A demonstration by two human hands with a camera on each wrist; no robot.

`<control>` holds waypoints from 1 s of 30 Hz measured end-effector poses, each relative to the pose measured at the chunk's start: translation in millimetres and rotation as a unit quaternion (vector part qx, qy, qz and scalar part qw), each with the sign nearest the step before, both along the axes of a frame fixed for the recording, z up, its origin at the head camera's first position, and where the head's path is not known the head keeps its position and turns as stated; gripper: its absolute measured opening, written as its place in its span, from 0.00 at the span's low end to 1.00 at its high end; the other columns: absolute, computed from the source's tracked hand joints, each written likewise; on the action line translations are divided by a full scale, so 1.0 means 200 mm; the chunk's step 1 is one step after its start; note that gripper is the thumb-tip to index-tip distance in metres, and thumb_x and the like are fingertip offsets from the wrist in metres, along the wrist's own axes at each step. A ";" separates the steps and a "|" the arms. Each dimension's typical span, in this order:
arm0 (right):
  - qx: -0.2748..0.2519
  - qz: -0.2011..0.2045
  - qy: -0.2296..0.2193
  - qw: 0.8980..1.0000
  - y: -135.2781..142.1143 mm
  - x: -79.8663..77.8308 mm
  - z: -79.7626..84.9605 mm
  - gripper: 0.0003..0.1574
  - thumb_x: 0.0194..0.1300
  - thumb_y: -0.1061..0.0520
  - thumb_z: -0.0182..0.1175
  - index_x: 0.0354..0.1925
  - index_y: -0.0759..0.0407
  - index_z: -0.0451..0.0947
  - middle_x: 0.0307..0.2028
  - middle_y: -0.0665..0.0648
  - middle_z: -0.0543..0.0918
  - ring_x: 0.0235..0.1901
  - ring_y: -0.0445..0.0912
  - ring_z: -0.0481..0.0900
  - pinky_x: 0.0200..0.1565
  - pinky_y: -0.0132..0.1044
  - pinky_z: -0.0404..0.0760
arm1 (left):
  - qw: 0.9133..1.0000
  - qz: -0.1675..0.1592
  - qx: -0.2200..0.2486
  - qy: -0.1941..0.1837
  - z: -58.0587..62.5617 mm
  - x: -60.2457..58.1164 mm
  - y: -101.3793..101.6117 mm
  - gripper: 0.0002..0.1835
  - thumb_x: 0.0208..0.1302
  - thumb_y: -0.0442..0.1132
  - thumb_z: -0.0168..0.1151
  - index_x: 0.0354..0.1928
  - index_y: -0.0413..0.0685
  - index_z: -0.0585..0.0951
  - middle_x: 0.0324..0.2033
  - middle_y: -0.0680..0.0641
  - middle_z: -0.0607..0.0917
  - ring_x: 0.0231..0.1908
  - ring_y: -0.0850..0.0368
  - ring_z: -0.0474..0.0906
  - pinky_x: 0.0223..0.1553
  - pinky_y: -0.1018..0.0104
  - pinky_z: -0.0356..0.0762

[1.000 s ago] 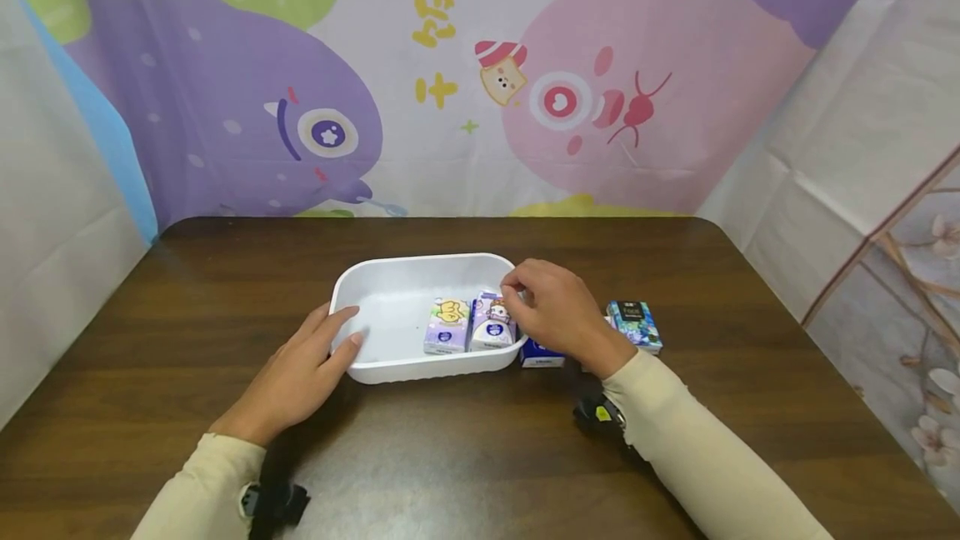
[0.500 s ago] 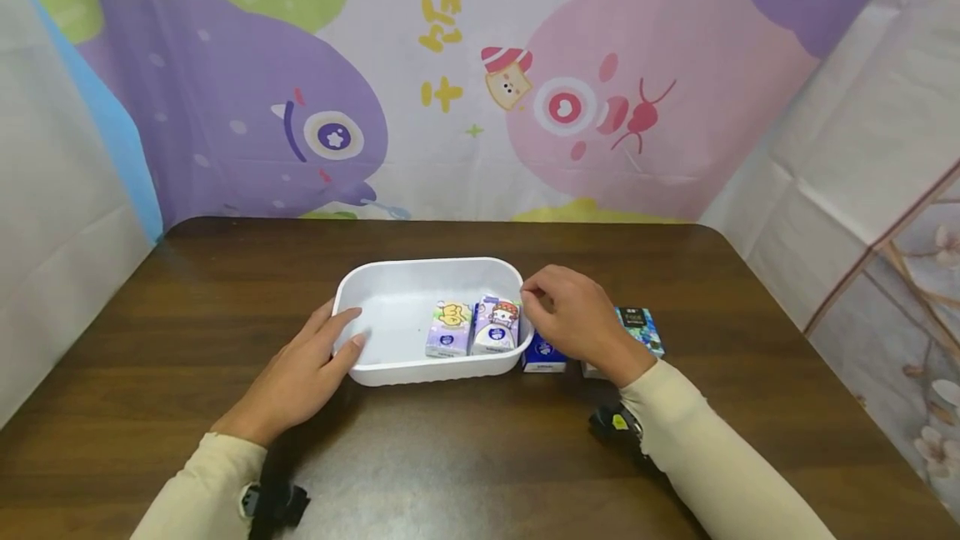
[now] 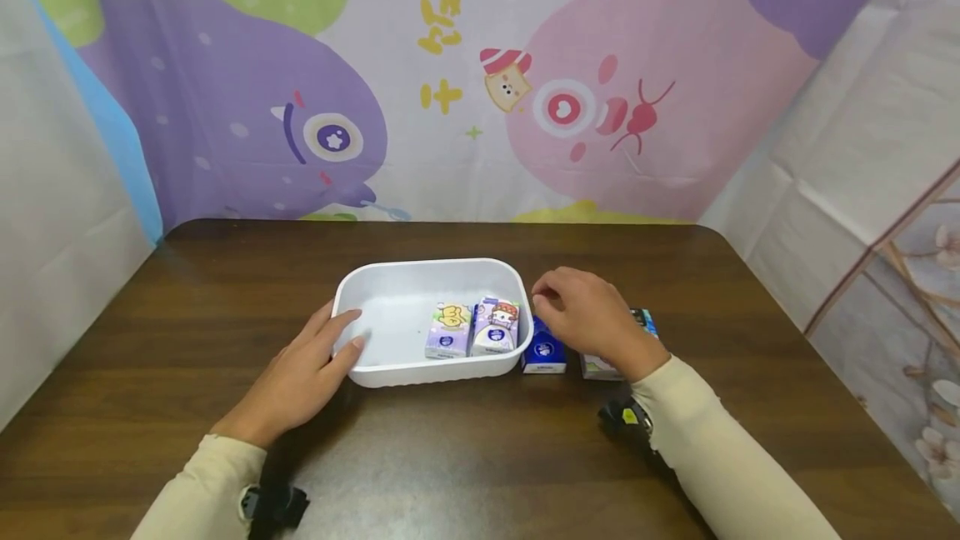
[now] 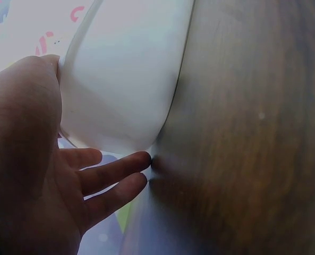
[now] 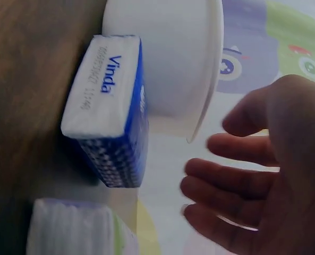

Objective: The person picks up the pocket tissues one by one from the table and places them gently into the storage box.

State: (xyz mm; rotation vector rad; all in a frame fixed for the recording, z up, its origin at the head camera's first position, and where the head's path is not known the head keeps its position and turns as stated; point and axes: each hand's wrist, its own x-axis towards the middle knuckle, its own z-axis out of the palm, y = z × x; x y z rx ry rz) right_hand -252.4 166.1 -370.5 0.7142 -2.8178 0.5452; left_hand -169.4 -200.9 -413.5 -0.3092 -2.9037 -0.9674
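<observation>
The left hand [image 3: 303, 369] rests at the left end of the tray [image 3: 431, 375], thumb and forefinger lying over the rim, the other fingers loosely extended outside the wall. The right hand [image 3: 588, 311] hangs just beyond the tray's right end with loosely bent fingers; a gap shows between thumb and forefinger, and nothing is held.

The duck pack [image 3: 450, 327] and cat pack [image 3: 497, 327] lie side by side in the tray's right half. The blue pack [image 3: 545, 354] sits just right of the tray, the pale pack [image 3: 600, 367] farther right, partly hidden by the right hand.

For a clean pick of the blue pack, the thumb and fingers would best take its opposite long sides gently, clearing the rim, while light left-hand pressure steadies the tray.
</observation>
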 end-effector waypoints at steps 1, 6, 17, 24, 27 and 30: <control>0.004 -0.003 -0.011 1.000 0.00 0.00 0.00 0.12 0.70 0.50 0.61 0.46 0.53 0.85 0.43 0.51 0.85 0.42 0.47 0.81 0.50 0.49 0.81 | 1.000 0.000 0.000 0.000 0.00 0.00 0.00 0.31 0.78 0.58 0.44 0.74 0.47 0.66 0.76 0.41 0.55 0.68 0.35 0.63 0.61 0.32 0.64; 0.019 -0.010 -0.042 0.999 0.01 -0.01 0.00 0.13 0.70 0.49 0.61 0.48 0.53 0.85 0.42 0.50 0.84 0.41 0.46 0.80 0.50 0.49 0.81 | 1.000 0.001 -0.002 0.001 0.00 0.00 0.00 0.32 0.78 0.58 0.44 0.74 0.47 0.67 0.76 0.41 0.56 0.67 0.35 0.64 0.60 0.31 0.64; 0.071 0.000 -0.097 0.993 0.04 -0.01 0.00 0.21 0.69 0.44 0.62 0.55 0.52 0.82 0.47 0.51 0.84 0.47 0.47 0.81 0.53 0.52 0.79 | 1.000 -0.001 -0.001 -0.002 0.00 0.00 0.00 0.32 0.78 0.59 0.44 0.73 0.47 0.67 0.76 0.41 0.55 0.68 0.35 0.63 0.60 0.31 0.64; 0.106 0.016 -0.094 0.990 0.03 -0.02 -0.01 0.28 0.67 0.40 0.63 0.59 0.54 0.81 0.49 0.52 0.83 0.49 0.49 0.81 0.54 0.53 0.78 | 1.000 0.000 0.001 0.005 0.00 0.00 0.00 0.31 0.78 0.58 0.44 0.73 0.48 0.67 0.76 0.42 0.55 0.68 0.35 0.63 0.61 0.32 0.64; 0.111 0.012 -0.103 0.988 0.04 -0.02 -0.01 0.29 0.67 0.40 0.63 0.59 0.54 0.81 0.50 0.53 0.83 0.50 0.50 0.80 0.55 0.55 0.77 | 1.000 -0.001 0.000 0.003 0.00 -0.01 0.00 0.31 0.78 0.57 0.45 0.73 0.47 0.67 0.76 0.42 0.56 0.68 0.35 0.64 0.61 0.32 0.64; 0.117 0.008 -0.112 0.987 0.04 -0.01 -0.01 0.30 0.66 0.39 0.64 0.59 0.55 0.81 0.50 0.54 0.83 0.51 0.51 0.80 0.55 0.56 0.77 | 1.000 -0.001 -0.001 0.003 0.00 -0.01 0.00 0.31 0.78 0.58 0.44 0.73 0.47 0.67 0.76 0.42 0.56 0.67 0.35 0.64 0.60 0.32 0.65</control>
